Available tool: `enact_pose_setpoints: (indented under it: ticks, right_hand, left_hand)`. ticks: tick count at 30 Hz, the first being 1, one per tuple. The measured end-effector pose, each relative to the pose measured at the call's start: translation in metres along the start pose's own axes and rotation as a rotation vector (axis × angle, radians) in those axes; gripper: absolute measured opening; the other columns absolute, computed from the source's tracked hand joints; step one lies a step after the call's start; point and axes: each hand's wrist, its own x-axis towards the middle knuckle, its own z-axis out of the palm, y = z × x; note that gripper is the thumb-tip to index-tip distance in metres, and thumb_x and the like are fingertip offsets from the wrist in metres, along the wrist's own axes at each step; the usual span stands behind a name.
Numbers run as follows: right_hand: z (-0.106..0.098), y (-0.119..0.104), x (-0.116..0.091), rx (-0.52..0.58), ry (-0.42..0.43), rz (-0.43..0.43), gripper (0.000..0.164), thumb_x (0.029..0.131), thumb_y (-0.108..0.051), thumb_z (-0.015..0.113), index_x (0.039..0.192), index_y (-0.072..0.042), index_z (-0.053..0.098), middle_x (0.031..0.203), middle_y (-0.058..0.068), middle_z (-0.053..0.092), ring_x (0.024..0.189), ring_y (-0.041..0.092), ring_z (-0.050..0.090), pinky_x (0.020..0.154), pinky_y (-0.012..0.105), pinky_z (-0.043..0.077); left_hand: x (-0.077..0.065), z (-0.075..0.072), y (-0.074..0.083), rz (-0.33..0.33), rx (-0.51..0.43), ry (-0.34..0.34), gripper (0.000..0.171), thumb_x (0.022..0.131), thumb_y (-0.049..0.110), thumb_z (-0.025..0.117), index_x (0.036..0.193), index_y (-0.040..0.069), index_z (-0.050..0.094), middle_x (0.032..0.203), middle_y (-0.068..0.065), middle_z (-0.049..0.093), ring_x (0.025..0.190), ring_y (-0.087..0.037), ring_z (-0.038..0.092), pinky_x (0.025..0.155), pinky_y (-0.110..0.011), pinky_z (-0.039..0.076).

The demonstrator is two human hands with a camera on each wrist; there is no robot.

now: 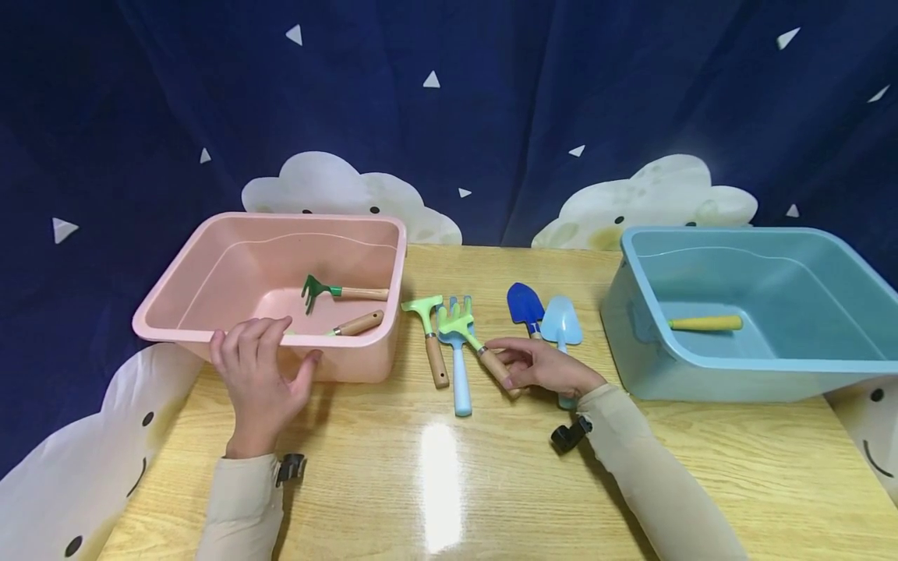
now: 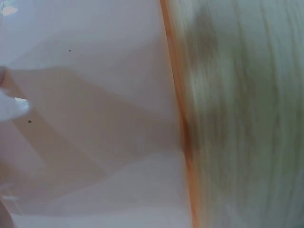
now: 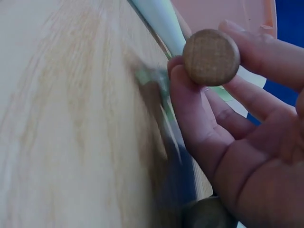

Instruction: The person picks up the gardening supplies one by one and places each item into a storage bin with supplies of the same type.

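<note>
My right hand (image 1: 543,366) pinches the wooden handle of a light green hand rake (image 1: 459,319). In the right wrist view the round end of that handle (image 3: 211,57) sits between thumb and fingers. The rake's head lies over a light blue hand rake (image 1: 460,382). My left hand (image 1: 263,382) holds the front rim of a pink bin (image 1: 358,362), fingers over the edge and thumb against the outside. Inside this bin lie a dark green hand rake (image 1: 316,290) and a wooden-handled tool (image 1: 359,322), its head mostly hidden by the front wall.
A light green tool with a wide head (image 1: 429,331) lies beside the pink bin. Right of centre are a dark blue shovel (image 1: 524,304) and a light blue shovel (image 1: 561,318). At the right, a blue bin (image 1: 758,382) contains a yellow-handled tool (image 1: 707,322).
</note>
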Motion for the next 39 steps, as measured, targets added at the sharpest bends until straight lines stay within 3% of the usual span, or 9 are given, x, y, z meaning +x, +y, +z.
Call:
enact_pose_setpoints:
  ticks: [4, 13, 21, 27, 34, 39]
  right_hand:
    - [-0.002, 0.000, 0.000, 0.070, 0.015, -0.023, 0.074, 0.085, -0.008, 0.074, 0.151, -0.012, 0.041, 0.141, 0.024, 0.055, 0.124, 0.031, 0.057, 0.085, 0.025, 0.054]
    - [-0.009, -0.002, -0.001, 0.174, 0.073, -0.031, 0.073, 0.083, -0.001, 0.073, 0.149, -0.011, 0.043, 0.142, 0.025, 0.052, 0.113, 0.017, 0.060, 0.081, 0.024, 0.055]
    - [-0.017, -0.012, 0.002, 0.229, 0.131, -0.091, 0.073, 0.084, 0.003, 0.070, 0.149, -0.010, 0.042, 0.144, 0.027, 0.050, 0.110, 0.021, 0.062, 0.081, 0.025, 0.056]
    - [-0.020, -0.026, 0.006, 0.257, 0.143, -0.142, 0.074, 0.085, 0.005, 0.068, 0.151, -0.009, 0.038, 0.144, 0.027, 0.049, 0.109, 0.032, 0.065, 0.080, 0.027, 0.057]
    - [-0.028, -0.047, 0.017, 0.257, 0.167, -0.181, 0.075, 0.085, 0.007, 0.066, 0.152, -0.009, 0.037, 0.141, 0.025, 0.051, 0.102, 0.015, 0.067, 0.080, 0.028, 0.058]
    - [-0.031, -0.065, 0.025, 0.266, 0.171, -0.197, 0.076, 0.086, 0.008, 0.066, 0.153, -0.011, 0.036, 0.142, 0.026, 0.051, 0.102, 0.020, 0.068, 0.080, 0.031, 0.058]
  left_hand:
    - [0.000, 0.000, 0.000, 0.000, -0.001, 0.001, 0.051, 0.073, 0.034, 0.067, 0.113, 0.003, 0.062, 0.109, -0.019, 0.057, 0.109, -0.038, 0.043, 0.117, -0.050, 0.013]
    - [0.001, 0.001, 0.000, -0.006, -0.004, -0.002, 0.052, 0.073, 0.034, 0.066, 0.113, 0.003, 0.062, 0.109, -0.018, 0.057, 0.109, -0.038, 0.043, 0.117, -0.050, 0.013]
    - [0.002, 0.001, 0.000, -0.010, -0.001, -0.002, 0.051, 0.074, 0.036, 0.066, 0.113, 0.003, 0.062, 0.109, -0.018, 0.057, 0.109, -0.038, 0.043, 0.116, -0.052, 0.014]
    - [0.002, 0.000, -0.001, -0.007, 0.002, -0.010, 0.052, 0.075, 0.036, 0.066, 0.114, 0.003, 0.062, 0.109, -0.018, 0.057, 0.109, -0.038, 0.043, 0.117, -0.051, 0.014]
    - [0.002, -0.001, 0.000, -0.007, 0.001, -0.022, 0.052, 0.075, 0.036, 0.067, 0.114, 0.002, 0.062, 0.109, -0.019, 0.057, 0.110, -0.038, 0.043, 0.117, -0.051, 0.013]
    - [0.002, 0.000, 0.000, -0.004, -0.006, -0.014, 0.052, 0.074, 0.034, 0.067, 0.114, 0.002, 0.062, 0.109, -0.019, 0.057, 0.109, -0.038, 0.043, 0.117, -0.050, 0.013]
